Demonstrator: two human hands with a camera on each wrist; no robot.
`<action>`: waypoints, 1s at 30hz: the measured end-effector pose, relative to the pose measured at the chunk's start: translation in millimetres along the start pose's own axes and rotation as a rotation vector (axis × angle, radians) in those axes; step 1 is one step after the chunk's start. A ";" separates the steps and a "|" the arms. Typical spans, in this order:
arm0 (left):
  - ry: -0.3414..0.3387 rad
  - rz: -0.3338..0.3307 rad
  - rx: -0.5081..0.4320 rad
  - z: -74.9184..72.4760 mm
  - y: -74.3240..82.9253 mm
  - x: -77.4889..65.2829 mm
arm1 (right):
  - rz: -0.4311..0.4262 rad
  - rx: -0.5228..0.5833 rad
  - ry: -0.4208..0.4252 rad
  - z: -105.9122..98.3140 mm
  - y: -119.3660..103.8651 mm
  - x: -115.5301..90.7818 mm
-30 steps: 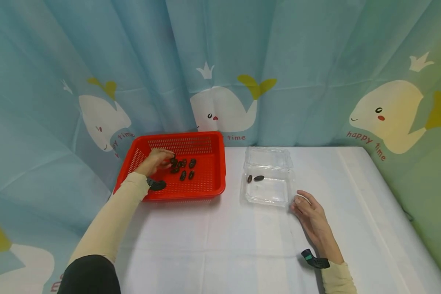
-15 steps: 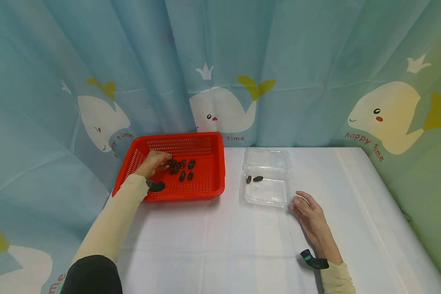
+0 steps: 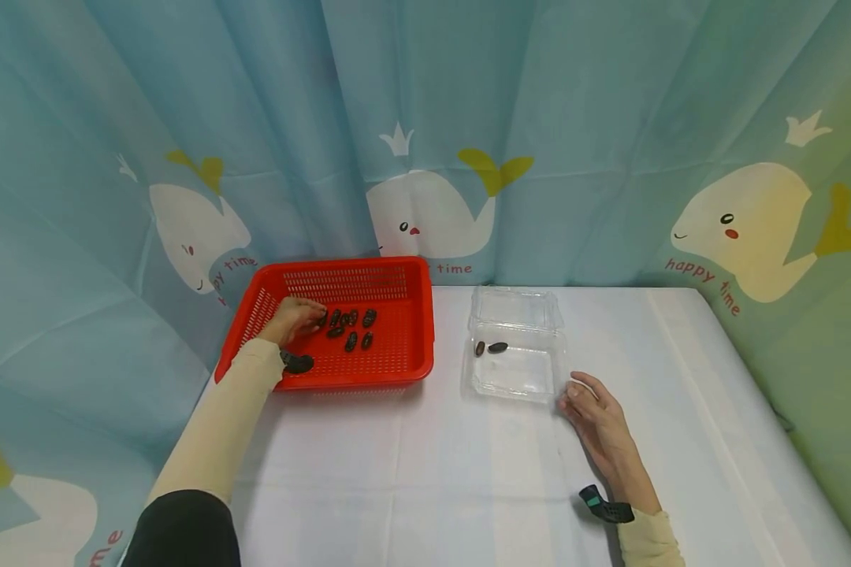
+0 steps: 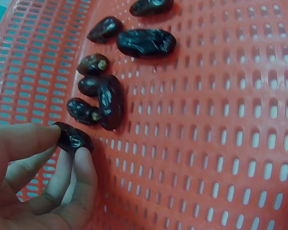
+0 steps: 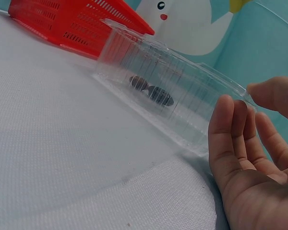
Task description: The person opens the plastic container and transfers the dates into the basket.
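Note:
In the red basket [image 3: 397, 370], my left hand [image 3: 294, 319] pinches a dark date [image 4: 74, 138] between thumb and fingertips, just off the near row of dates. Several more dates [image 4: 146, 43] lie on the basket's slotted floor, in front of and beside that hand. A clear plastic clamshell box [image 3: 514, 391] stands to the right with its lid folded back, and two dates [image 3: 498, 347] lie at its left inside. My right hand [image 3: 603, 421] rests on the table at the box's near right corner, fingers relaxed, a fingertip at the rim. Nothing shows held within it.
White cloth covers the table [image 3: 411, 472]. A blue-green curtain [image 3: 574, 118] with whale prints hangs behind the table and along both sides. The basket's raised walls stand around my left hand. Between basket and box lies a strip of cloth.
My left hand has drawn slightly back and left inside the basket, with a date now apart from the cluster in its fingertips. The right hand and the box stay in place.

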State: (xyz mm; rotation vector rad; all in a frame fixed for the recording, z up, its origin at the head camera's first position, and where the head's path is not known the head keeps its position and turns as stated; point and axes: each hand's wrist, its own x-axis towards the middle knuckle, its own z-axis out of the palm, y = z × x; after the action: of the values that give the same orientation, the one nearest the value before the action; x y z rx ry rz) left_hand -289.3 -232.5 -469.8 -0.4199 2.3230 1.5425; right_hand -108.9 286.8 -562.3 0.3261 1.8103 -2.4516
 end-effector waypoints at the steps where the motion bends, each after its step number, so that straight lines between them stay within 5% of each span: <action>1: 0.004 -0.001 -0.003 -0.2 -1.0 0.3 | 0.002 0.000 0.002 0.2 -0.1 0.1; 7: 0.038 0.018 -0.009 -0.5 -6.5 3.5 | 0.001 0.010 -0.004 0.8 -1.6 0.0; 19: 0.100 0.134 0.357 0.3 -13.2 9.8 | -0.013 0.016 -0.020 -0.3 -0.1 -1.7; 30: 0.129 0.153 0.404 -1.0 -9.5 8.0 | -0.005 0.019 -0.021 0.2 -1.1 -0.3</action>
State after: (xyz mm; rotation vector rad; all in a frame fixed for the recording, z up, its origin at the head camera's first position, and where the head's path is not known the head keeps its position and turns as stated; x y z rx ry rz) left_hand -292.8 -237.5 -480.7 -0.2494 2.7377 1.0876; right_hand -108.9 287.0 -561.1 0.2972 1.7831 -2.4670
